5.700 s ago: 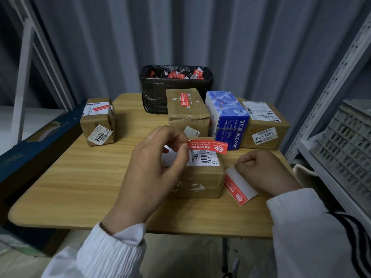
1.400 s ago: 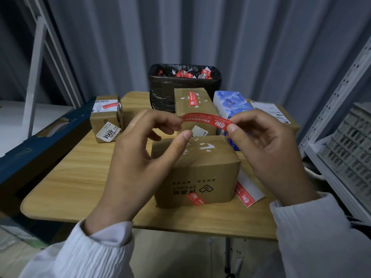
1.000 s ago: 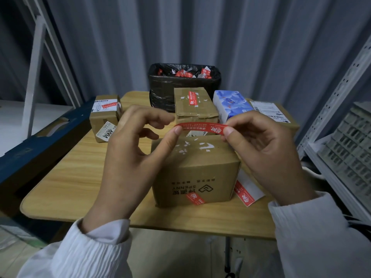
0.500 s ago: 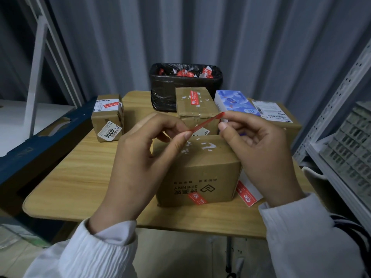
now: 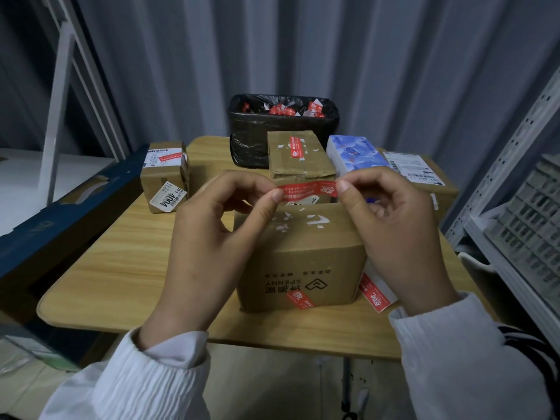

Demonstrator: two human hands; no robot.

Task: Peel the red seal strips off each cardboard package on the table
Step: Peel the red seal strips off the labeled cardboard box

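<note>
**Freed strip stretched between two pinches**

Nearest, in white sleeves: left hand [image 5: 212,237] and right hand [image 5: 394,231], both raised just above the near cardboard box [image 5: 303,262]. Each pinching one end of the freed red seal strip [image 5: 306,190] between thumb and forefinger, other fingers curled loosely behind. Strip drawn level and taut between the two pinches, clear of the box top, printed face toward the camera.

Likely handling: paper-thin, near weightless, limp once slack, tacky on the back, prone to folding onto itself or clinging to fingertips. Best taken at the very ends, as here, under tension so the glue side meets nothing.

Low on the box's front face: second red seal strip [image 5: 300,299], stuck flat. Worth lifting at a corner with a nail, then pulling low and slow. Judging by the white torn flecks on the box top, apt to tear or strip paper if yanked. Box itself probably stiff and easy to turn.

Just right of it, on the wooden table [image 5: 121,268]: loose backing slip [image 5: 374,294], red and white.

Farther back: small left box [image 5: 165,183], left-box strip [image 5: 169,158] across its label. Taped middle box [image 5: 298,165], middle-box strip [image 5: 294,147] on top. Blue tissue pack [image 5: 351,153]. Labelled right box [image 5: 409,165], no red strip visible.

Behind all: black-lined bin [image 5: 281,137], red scraps [image 5: 285,110] inside. Probably the place for the strip in hand.
</note>
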